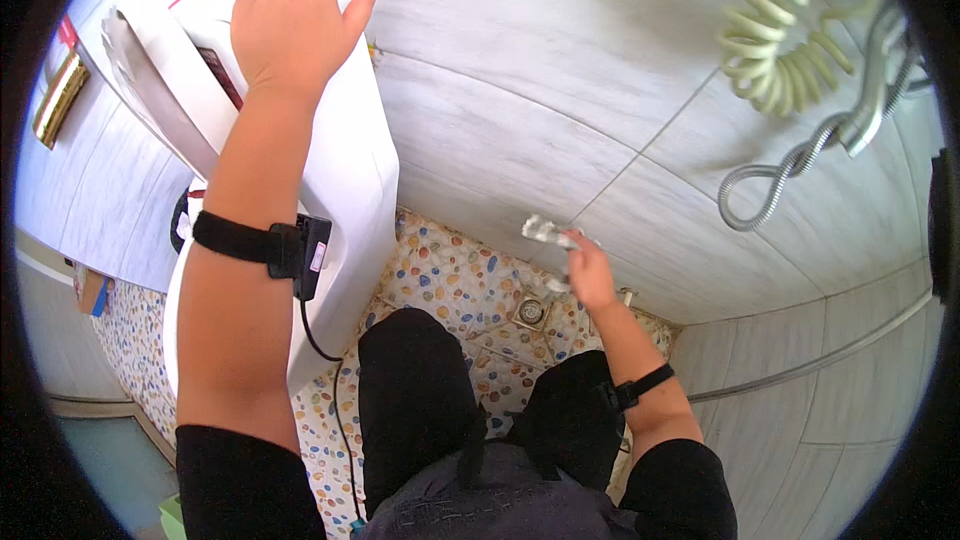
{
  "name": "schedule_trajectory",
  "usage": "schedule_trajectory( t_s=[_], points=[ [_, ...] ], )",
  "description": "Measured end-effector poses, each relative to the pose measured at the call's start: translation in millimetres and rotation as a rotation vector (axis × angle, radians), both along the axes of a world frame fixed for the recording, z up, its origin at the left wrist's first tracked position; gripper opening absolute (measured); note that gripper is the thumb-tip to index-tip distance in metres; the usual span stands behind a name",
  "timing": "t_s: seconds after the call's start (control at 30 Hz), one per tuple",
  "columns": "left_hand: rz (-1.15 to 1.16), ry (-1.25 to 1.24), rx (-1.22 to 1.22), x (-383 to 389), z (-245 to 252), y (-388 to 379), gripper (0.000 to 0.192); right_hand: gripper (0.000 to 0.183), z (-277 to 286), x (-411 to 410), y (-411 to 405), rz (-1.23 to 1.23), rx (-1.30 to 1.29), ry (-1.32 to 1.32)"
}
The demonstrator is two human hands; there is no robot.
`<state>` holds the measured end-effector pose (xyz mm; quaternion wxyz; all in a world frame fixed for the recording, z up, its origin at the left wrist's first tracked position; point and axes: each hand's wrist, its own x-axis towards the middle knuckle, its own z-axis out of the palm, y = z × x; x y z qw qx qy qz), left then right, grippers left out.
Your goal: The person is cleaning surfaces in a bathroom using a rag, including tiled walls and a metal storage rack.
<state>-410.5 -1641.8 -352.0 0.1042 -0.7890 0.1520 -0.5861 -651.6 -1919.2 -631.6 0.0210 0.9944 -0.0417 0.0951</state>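
My left hand (292,26) lies palm down on the top of a white toilet tank (337,120), thumb spread away from the fingers. A white crumpled wad (547,231), paper or cloth, is gripped in my right hand (590,270). That hand is low beside the grey marbled wall tiles (525,127); whether the wad touches them I cannot tell. Another whitish bit (557,283) shows blurred just below the fingers. The toilet's lower body stands under my left forearm, which hides part of it.
A round floor drain (531,311) sits in the pebble-patterned floor (442,262) by my knees. On the right hang a coiled pale hose (780,52) and a looped metal shower hose (765,172). A pipe (810,371) runs along the right wall. A black cable (341,420) trails from my left armband.
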Motion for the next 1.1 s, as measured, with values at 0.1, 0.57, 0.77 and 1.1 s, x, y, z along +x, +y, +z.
schedule_trajectory(
  t_s=[0.1, 0.57, 0.77, 1.1],
  points=[
    [0.0, 0.134, -0.068, 0.4, 0.8, 6.0, 0.067, 0.038, 37.7, -18.0, 9.0, -0.495, 1.44, 0.042],
    [-0.443, 0.134, -0.134, -56.5, 39.2, -109.6, 0.071, 0.048, 124.7, -132.1, 39.5, 0.039, 2.952, -0.733],
    [-0.834, 0.017, -0.119, -60.6, 18.9, -200.9, 0.067, 0.045, 146.3, -158.5, 24.7, -0.3, 2.521, -1.301],
    [-0.755, -0.275, 0.023, -34.9, 13.4, -207.3, 0.035, 0.049, 167.0, 5.1, -76.4, -0.644, 0.178, -1.332]
  ],
)
